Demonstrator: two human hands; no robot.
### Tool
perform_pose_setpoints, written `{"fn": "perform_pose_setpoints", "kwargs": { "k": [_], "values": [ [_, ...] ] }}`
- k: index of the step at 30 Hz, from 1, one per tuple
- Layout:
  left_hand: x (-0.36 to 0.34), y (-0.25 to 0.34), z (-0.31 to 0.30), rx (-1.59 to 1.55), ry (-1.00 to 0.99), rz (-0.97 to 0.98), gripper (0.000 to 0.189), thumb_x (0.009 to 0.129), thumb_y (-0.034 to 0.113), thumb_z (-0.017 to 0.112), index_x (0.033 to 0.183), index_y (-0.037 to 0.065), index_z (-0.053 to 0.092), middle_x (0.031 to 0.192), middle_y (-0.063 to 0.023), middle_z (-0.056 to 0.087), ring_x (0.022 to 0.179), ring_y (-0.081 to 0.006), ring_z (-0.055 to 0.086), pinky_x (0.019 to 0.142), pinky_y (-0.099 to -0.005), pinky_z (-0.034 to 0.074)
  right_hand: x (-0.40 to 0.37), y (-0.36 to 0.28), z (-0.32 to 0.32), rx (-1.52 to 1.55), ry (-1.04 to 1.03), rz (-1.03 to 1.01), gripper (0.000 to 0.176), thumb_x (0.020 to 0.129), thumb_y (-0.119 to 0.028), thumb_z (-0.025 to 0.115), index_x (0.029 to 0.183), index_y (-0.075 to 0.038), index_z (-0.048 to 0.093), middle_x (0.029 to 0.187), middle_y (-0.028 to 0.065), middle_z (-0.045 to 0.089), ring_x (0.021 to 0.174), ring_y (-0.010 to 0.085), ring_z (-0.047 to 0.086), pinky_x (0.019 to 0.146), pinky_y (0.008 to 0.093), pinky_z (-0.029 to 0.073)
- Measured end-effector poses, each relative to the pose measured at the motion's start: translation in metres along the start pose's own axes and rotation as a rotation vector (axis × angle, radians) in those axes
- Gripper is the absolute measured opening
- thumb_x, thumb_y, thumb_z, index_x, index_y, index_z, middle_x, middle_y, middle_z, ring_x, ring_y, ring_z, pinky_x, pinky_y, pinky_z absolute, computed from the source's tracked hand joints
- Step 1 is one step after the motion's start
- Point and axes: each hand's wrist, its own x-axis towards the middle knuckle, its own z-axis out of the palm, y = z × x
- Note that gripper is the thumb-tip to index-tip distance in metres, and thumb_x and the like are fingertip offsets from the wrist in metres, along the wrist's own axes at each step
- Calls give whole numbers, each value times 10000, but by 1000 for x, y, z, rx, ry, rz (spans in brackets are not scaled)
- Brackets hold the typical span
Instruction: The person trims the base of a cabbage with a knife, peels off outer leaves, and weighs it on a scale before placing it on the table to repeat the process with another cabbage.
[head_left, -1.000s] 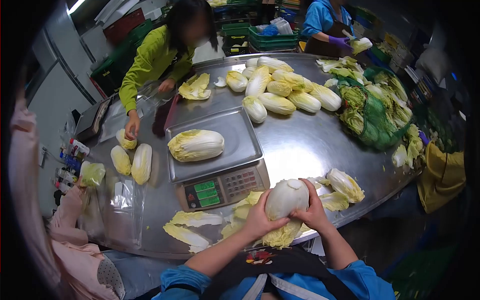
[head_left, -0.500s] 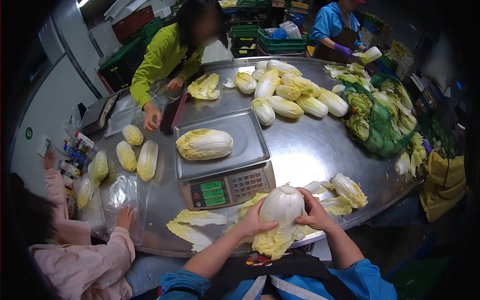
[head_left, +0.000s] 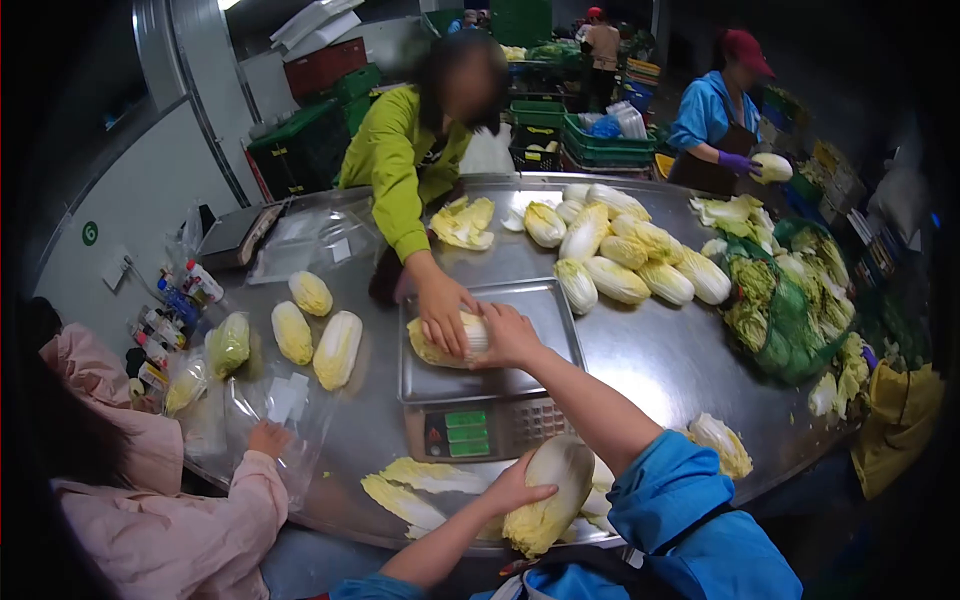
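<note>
Left hand [head_left: 515, 487]: fingers grasping a pale, oblong cabbage [head_left: 553, 488] above the steel bench [head_left: 650, 365]; a loosened one-handed hold could drop it. Beyond, right hand [head_left: 512, 335]: fingers gripping a yellow-white oblong cabbage [head_left: 476, 335] at the square metal scale tray [head_left: 550, 312]; resting or lifted, cannot tell. A co-worker's hand [head_left: 446, 312] covers it too; opposing pulls could tear leaves.

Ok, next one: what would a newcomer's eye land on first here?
Probably the middle, where the right hand grips one end of the cabbage on the scale pan and a green-sleeved co-worker's hand lies over it. Nearer, the left hand holds a second cabbage. Beyond, a heap of pale cabbages lies beside a bulging green net.
</note>
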Motion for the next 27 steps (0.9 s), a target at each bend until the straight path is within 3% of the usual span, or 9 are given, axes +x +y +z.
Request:
{"fn": "perform_pose_setpoints", "kwargs": {
  "k": [9, 12, 13, 14, 16, 22, 23, 25, 27],
  "values": [
    [-46, -44, -94, -230, 220, 10, 721, 651, 208, 712, 1248, 23, 353, 1143, -103, 497, 1040, -186, 483, 901, -308, 369, 22, 47, 14, 270, -158, 91, 901, 453, -432, 776, 1180, -35, 422, 1056, 166, 548, 958, 294, 544, 831, 372, 433],
    [-61, -51, -161, -577, 515, 118, 652, 652, 115, 692, 1229, 39, 397, 1108, -73, 523, 1002, -177, 511, 859, -328, 421, -6, 79, 4, 670, -321, 273, 861, 519, -406, 771, 1181, 13, 416, 1056, 124, 562, 963, 217, 551, 828, 333, 436],
    [-60, -46, -196, -620, 655, 10, 564, 686, 120, 660, 1196, 38, 434, 1077, -77, 543, 942, -186, 546, 812, -341, 454, -25, 94, 7, 880, -330, 336, 834, 547, -378, 761, 1189, 18, 406, 1075, 120, 550, 963, 215, 549, 839, 331, 434],
    [-52, -92, -249, -555, 752, -85, 504, 722, 182, 628, 1170, 26, 456, 1036, -95, 560, 859, -206, 579, 741, -349, 486, -40, 103, 6, 1087, -336, 403, 808, 575, -350, 752, 1197, 24, 395, 1093, 116, 538, 963, 212, 547, 849, 330, 433],
    [-43, -78, -323, -656, 982, -146, 568, 719, 314, 621, 1149, -15, 448, 981, -150, 560, 829, -248, 592, 693, -374, 504, -78, 87, -25, 1388, -363, 504, 752, 649, -343, 708, 1215, 20, 374, 1096, 117, 534, 959, 189, 549, 848, 313, 435],
    [-31, -75, -427, -713, 1254, 8, 617, 728, 300, 621, 1202, -15, 383, 1056, -164, 533, 881, -272, 581, 721, -379, 504, -162, 80, -25, 1632, -217, 709, 723, 792, -595, 408, 1272, -58, 351, 1215, 115, 473, 1088, 273, 484, 938, 396, 377],
    [-29, -73, -427, -712, 1222, 3, 617, 728, 300, 621, 1202, -15, 383, 1056, -164, 533, 881, -272, 581, 721, -379, 504, -164, 68, -28, 1673, -161, 739, 683, 832, -573, 317, 1296, -71, 312, 1251, 106, 438, 1131, 262, 444, 961, 397, 350],
    [-35, -60, -399, -924, 801, 52, 592, 726, 250, 625, 1199, -13, 386, 1058, -164, 533, 901, -265, 577, 731, -373, 502, -169, 59, -26, 1699, 7, 864, 582, 907, -480, 166, 1313, -80, 283, 1268, 109, 419, 1159, 250, 418, 980, 395, 330],
    [-40, -46, -348, -785, 703, -72, 569, 712, 184, 633, 1196, 7, 394, 1057, -145, 539, 919, -251, 571, 748, -366, 498, -171, 54, -23, 1630, 98, 861, 522, 924, -413, 209, 1268, -45, 348, 1219, 107, 463, 1112, 220, 460, 949, 356, 365]
  ]
}}
